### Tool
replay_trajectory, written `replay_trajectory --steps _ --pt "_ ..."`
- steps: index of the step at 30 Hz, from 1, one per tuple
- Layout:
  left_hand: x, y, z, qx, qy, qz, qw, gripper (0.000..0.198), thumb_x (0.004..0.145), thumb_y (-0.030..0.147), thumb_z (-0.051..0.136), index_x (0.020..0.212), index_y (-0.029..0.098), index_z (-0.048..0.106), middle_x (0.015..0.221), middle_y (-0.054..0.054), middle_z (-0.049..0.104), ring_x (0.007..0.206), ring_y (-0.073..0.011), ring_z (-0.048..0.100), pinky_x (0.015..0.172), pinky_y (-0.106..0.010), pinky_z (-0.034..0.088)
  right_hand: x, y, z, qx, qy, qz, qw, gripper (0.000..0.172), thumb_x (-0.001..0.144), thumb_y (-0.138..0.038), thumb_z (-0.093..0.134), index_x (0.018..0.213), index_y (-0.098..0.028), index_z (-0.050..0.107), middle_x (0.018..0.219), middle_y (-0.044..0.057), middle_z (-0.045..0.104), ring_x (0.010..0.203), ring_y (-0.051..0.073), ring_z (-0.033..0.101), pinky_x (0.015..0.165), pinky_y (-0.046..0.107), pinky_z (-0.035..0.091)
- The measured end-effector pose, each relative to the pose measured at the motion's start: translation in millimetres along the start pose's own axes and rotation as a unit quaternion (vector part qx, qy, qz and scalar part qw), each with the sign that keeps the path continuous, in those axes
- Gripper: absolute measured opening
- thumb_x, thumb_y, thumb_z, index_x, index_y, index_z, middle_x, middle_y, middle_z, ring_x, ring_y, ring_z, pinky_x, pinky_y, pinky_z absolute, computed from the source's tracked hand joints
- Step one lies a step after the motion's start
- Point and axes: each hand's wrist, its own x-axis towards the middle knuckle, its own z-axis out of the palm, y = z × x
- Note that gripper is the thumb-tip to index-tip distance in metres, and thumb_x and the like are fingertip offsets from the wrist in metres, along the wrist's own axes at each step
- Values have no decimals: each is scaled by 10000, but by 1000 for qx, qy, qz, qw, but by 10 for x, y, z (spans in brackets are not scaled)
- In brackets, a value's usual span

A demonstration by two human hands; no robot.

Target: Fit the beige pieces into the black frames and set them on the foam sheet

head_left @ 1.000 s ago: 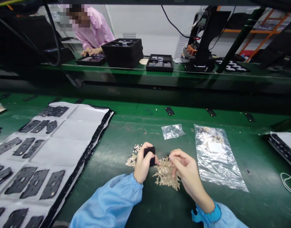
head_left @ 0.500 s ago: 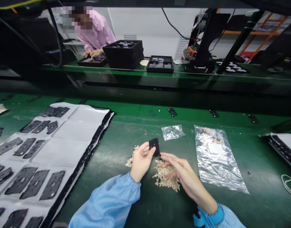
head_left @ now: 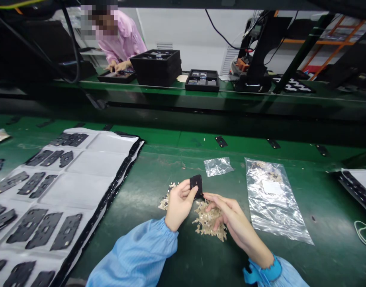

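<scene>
My left hand (head_left: pixel 180 203) is closed on a small flat black plastic part (head_left: pixel 196 185), thumb across its face, and holds it tilted above the green bench. Close by on the right, my right hand (head_left: pixel 227 213) has its fingers stretched out and spread. Its index fingertip is at the part's lower right corner; whether it touches is hard to tell. Under the right fingers lies a pile of small thin beige metal pieces (head_left: pixel 209 223), partly covered. Behind the left hand, a second pile of small metal pieces (head_left: pixel 164 203) shows in part.
At left lies a white compartment tray (head_left: pixel 103 163) with several black parts (head_left: pixel 66 231). A small clear bag (head_left: pixel 218 166) and a large clear bag (head_left: pixel 278 203) lie beyond my hands. Black parts (head_left: pixel 221 141) dot the green strip behind. Across the bench, a person in pink (head_left: pixel 126 38) works beside black boxes (head_left: pixel 154 69).
My left hand and the black part have shifted slightly right. The black parts on the far green strip have moved a little to the right. My right hand has barely moved.
</scene>
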Motion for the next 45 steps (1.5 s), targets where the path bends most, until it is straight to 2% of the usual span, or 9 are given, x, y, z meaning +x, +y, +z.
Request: replay_trajectory --steps 3,8,11,15,20,26,29,35,45 --pt "-1 8 2 3 1 0 1000 318 773 273 634 1038 97 613 1011 -127 708 909 -226 679 827 -299 531 12 3 -2 0 -2 -1 1000 366 816 -451 583 694 -132 715 897 103 606 722 178 591 391 213 530" --pt "4 -4 1 -3 3 1 1000 320 770 277 637 1039 105 614 1009 -124 709 896 -224 683 818 -301 535 1 26 -25 7 4 4 1000 350 837 -435 568 1008 -160 701 815 71 623 602 142 581 384 221 529" --pt "5 -16 -2 -6 5 0 1000 324 766 282 642 1038 109 615 1009 -124 709 897 -224 683 825 -306 534 1 45 -37 0 4 5 1000 385 854 -440 543 1079 -158 674 751 55 621 536 124 564 375 218 519" --pt "8 -20 -1 -6 6 1 1000 320 761 292 649 1026 115 623 1008 -122 709 900 -228 683 826 -310 534 7 44 -27 -3 6 5 1000 373 852 -439 546 1053 -157 683 746 54 613 560 134 571 363 210 514" --pt "6 -1 4 -5 5 0 1000 325 758 296 650 1027 114 624 999 -120 712 900 -231 683 820 -312 538 -9 9 -6 -5 2 0 1000 361 834 -447 562 777 -131 726 773 76 599 652 162 583 364 201 515" --pt "-4 12 3 -8 5 -2 1000 339 752 306 657 1031 115 628 1007 -120 710 908 -234 681 831 -318 535 13 3 -19 55 -12 14 998 322 833 -404 578 982 -143 696 843 92 619 714 181 562 352 207 511" --pt "-6 18 6 -14 5 -7 1000 347 750 311 662 1036 118 628 1012 -118 709 910 -233 681 835 -319 534 27 6 -35 94 -22 24 995 314 830 -389 589 983 -136 693 802 86 620 721 179 558 353 194 501" --pt "-15 37 2 -23 4 -11 1000 359 742 324 675 1038 125 632 1019 -116 709 913 -234 680 841 -317 533 25 -3 -61 143 -29 59 987 296 818 -378 615 955 -130 699 657 34 595 551 121 537 354 174 460" --pt "-15 17 -28 -31 -30 -18 999 367 770 315 655 1082 127 610 1044 -120 700 910 -233 680 841 -331 536 71 21 -103 159 -21 61 985 265 796 -363 638 893 -120 683 591 14 579 558 130 539 325 162 410"
